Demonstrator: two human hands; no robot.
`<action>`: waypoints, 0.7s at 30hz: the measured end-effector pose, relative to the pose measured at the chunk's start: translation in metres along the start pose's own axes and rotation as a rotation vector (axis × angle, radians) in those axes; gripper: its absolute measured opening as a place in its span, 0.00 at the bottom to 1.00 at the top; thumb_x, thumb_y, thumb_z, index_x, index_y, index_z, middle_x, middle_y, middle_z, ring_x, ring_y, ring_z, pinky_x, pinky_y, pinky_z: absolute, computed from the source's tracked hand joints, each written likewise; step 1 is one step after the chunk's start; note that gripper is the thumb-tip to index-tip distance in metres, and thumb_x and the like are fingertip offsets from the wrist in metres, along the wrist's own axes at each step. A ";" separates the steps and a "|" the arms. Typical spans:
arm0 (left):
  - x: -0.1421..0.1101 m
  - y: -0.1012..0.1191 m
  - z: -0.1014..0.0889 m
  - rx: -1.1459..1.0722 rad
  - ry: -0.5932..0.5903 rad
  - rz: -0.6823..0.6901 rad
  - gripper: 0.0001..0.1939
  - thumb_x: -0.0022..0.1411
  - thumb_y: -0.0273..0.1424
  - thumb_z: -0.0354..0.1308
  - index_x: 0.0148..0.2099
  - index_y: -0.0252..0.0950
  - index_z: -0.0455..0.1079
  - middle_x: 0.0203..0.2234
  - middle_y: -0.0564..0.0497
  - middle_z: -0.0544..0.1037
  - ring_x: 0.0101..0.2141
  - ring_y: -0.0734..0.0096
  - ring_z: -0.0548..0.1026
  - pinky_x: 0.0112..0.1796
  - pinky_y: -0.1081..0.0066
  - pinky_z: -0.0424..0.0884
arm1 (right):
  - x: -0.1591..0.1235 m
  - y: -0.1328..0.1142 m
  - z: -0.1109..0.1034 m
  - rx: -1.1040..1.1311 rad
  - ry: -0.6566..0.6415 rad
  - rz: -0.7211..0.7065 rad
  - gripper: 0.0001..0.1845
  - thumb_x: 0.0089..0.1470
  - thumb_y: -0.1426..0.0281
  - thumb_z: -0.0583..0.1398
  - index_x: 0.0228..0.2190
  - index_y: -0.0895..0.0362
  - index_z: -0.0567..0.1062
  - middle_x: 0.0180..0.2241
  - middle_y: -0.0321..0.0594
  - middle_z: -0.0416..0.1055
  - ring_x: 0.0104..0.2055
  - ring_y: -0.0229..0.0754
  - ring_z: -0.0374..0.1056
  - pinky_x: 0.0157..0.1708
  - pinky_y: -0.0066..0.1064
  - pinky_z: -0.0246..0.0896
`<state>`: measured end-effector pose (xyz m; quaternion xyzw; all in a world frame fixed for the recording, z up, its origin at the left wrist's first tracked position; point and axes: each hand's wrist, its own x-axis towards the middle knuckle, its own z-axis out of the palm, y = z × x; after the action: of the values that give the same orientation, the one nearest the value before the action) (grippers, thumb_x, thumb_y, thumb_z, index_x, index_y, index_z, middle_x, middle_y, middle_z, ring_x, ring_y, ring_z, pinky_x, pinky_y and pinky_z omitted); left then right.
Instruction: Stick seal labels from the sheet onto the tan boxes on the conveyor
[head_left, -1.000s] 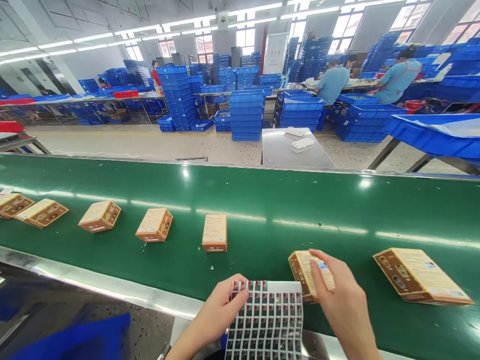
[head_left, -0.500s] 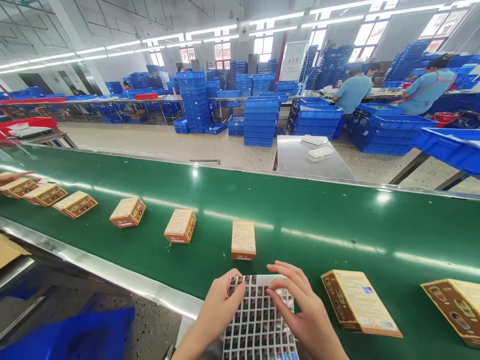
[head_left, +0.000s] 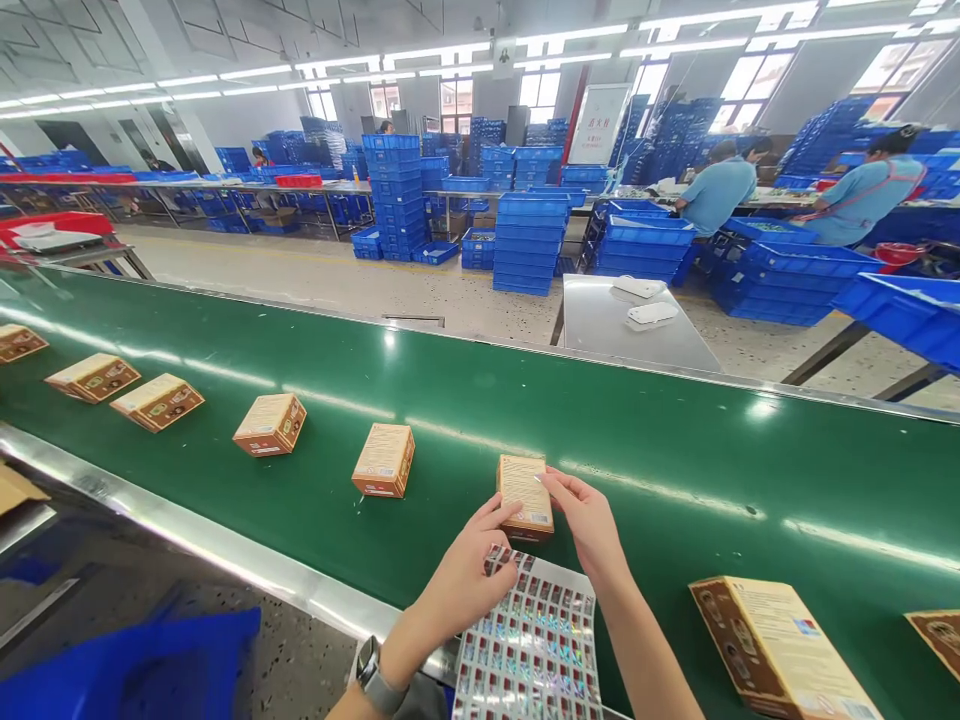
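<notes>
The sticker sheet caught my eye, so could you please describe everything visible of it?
The sticker sheet is thin and glossy, with rows of small dark, reddish stickers, some glinting in rainbow colours. A bare pale strip shows at its top right. The left hand holds it near its upper left corner. It slants over the near edge of the belt, its lower end out of view.

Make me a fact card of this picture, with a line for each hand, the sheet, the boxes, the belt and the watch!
Left hand: holds the sheet and touches a box
Right hand: fingertips at the same box's top; too small to tell if they hold anything
Sheet: rows of small shiny squares
Other boxes: five to the left, two to the right
Belt: green, under the boxes
Watch: on the left wrist
</notes>
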<state>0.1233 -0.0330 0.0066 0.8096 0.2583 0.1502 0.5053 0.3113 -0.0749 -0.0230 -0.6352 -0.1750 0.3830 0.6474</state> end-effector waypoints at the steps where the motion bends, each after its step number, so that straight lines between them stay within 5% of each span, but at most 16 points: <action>1: 0.000 0.001 0.003 -0.005 -0.006 0.004 0.11 0.55 0.20 0.54 0.25 0.38 0.61 0.65 0.51 0.64 0.68 0.57 0.50 0.65 0.55 0.53 | -0.002 -0.001 -0.001 -0.011 0.014 0.002 0.20 0.38 0.55 0.69 0.28 0.59 0.82 0.49 0.50 0.77 0.47 0.53 0.74 0.45 0.38 0.70; 11: 0.008 0.004 0.020 -0.011 -0.058 0.023 0.11 0.52 0.20 0.54 0.24 0.39 0.58 0.65 0.53 0.62 0.69 0.60 0.49 0.65 0.59 0.54 | -0.001 0.000 -0.025 -0.219 0.102 -0.053 0.21 0.41 0.53 0.66 0.30 0.58 0.80 0.47 0.49 0.77 0.42 0.53 0.75 0.37 0.38 0.71; 15: 0.013 0.006 0.027 -0.022 -0.089 0.021 0.11 0.52 0.21 0.54 0.23 0.39 0.58 0.65 0.54 0.62 0.69 0.60 0.48 0.65 0.58 0.53 | -0.005 -0.001 -0.028 -0.367 0.186 -0.133 0.17 0.42 0.56 0.65 0.28 0.56 0.76 0.38 0.48 0.79 0.39 0.53 0.74 0.42 0.42 0.67; 21: 0.014 0.011 0.033 -0.091 -0.144 0.028 0.11 0.54 0.22 0.55 0.24 0.39 0.60 0.66 0.53 0.59 0.69 0.56 0.48 0.65 0.55 0.53 | -0.007 -0.007 -0.033 -0.510 0.305 -0.253 0.32 0.52 0.54 0.60 0.54 0.58 0.65 0.36 0.45 0.77 0.38 0.51 0.74 0.40 0.41 0.66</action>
<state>0.1544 -0.0531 0.0021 0.7980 0.2029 0.1104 0.5567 0.3321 -0.1013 -0.0192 -0.8002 -0.2439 0.1439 0.5286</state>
